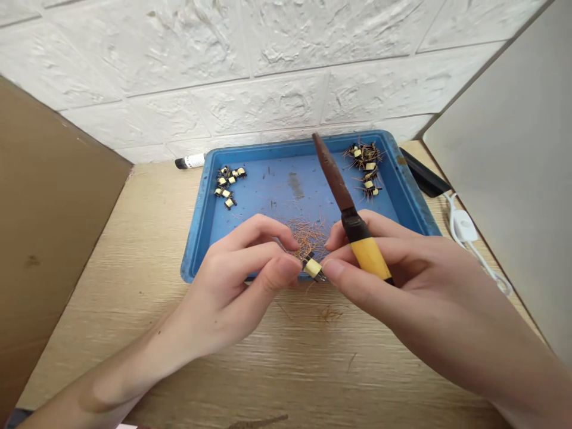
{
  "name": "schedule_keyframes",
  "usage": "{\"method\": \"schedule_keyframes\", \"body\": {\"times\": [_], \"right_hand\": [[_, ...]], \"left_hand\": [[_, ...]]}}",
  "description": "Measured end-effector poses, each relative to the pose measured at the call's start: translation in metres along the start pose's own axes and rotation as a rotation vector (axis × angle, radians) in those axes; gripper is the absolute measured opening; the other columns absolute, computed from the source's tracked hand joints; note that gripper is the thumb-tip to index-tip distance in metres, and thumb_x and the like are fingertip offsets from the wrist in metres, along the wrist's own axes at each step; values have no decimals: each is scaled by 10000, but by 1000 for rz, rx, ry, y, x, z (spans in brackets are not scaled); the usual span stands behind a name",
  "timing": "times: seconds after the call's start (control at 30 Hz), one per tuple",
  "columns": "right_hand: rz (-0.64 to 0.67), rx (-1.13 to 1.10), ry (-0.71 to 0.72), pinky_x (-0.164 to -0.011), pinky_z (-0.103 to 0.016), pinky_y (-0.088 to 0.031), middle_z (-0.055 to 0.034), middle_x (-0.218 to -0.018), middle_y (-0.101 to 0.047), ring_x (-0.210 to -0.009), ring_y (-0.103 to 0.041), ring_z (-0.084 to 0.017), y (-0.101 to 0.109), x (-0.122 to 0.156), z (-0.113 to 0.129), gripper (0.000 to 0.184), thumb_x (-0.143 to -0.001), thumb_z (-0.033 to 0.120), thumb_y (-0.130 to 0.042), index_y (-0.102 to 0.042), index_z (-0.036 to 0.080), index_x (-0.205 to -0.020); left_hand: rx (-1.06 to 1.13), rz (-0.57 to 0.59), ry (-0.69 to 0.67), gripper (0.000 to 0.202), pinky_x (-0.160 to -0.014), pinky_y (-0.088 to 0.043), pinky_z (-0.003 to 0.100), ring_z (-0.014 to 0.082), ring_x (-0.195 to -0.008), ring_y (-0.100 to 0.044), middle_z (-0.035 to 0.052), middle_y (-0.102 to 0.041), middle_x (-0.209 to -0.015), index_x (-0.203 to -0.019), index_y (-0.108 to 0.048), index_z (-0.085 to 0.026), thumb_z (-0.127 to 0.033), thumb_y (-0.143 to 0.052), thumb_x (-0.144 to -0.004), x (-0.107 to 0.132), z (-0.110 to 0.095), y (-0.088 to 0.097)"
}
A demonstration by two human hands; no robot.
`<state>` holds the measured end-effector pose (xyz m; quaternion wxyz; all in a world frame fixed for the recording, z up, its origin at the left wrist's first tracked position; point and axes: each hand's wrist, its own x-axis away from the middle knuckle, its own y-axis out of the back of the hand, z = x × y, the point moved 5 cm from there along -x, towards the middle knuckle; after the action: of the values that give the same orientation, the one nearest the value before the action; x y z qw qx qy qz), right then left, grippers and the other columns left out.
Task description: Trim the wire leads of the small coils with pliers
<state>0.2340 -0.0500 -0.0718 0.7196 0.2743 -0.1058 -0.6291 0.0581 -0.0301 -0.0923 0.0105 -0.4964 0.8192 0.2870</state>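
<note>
Between my fingertips, over the tray's near edge, is a small transformer [313,267] with yellow tape, a black body and metal pins. My left hand [243,274] pinches its left end with thumb and fingers. My right hand [393,274] grips a knife-like tool [357,232] with a yellow-and-black handle, its brown tapered blade pointing up and away. The right thumb and index tips also touch the pin end of the transformer. Just behind it a heap of fine copper wire bits [308,233] lies in the blue tray [193,250].
Several similar transformers [227,182] sit at the tray's left, and several with long wires [369,167] at its right. A marker-like tube [191,161] lies behind left. A black bar [424,174] and white switch cord [465,226] are at right. Wire scraps [329,313] dot the table.
</note>
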Motion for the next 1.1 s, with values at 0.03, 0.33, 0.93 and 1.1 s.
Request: {"method": "schedule_keyframes", "body": {"times": [0.03, 0.33, 0.93, 1.1], "right_hand": [[-7, 1, -9, -353, -168, -393, 45, -740, -669, -502, -571, -65, 1, 0, -1, 321, -883, 98, -697, -689, 252, -601], [-20, 6, 34, -323, -198, -333, 35, -744, -664, -473, -532, -66, 1, -1, 0, 302, -861, 100, -712, -695, 262, -607], [-129, 400, 336, -515, -258, -499, -23, -897, -718, -689, -686, -128, -3, 4, 2, 218, -957, 170, -647, -649, 230, -747], [-201, 585, 502, -615, -339, -527, -95, -905, -714, -733, -660, -188, -9, 9, 1, 217, -918, 128, -648, -585, 206, -726]], "left_hand": [[20, -5, 19, 393, -770, -539, 297, 175, -888, -673, 55, -710, -962, -761, -722, -207, -351, -547, -1082, 0, 1, 0], [273, -23, 347, 313, -628, -475, 255, 143, -686, -583, 8, -672, -759, -802, -686, -189, -409, -645, -1022, -5, 16, -2], [653, 93, 455, 376, -638, -465, 245, 122, -687, -560, 11, -662, -804, -861, -706, -175, -540, -731, -945, -5, 35, -6], [719, 0, 396, 393, -600, -406, 252, 108, -638, -530, -9, -620, -738, -874, -723, -178, -566, -739, -936, -4, 41, -4]]}}
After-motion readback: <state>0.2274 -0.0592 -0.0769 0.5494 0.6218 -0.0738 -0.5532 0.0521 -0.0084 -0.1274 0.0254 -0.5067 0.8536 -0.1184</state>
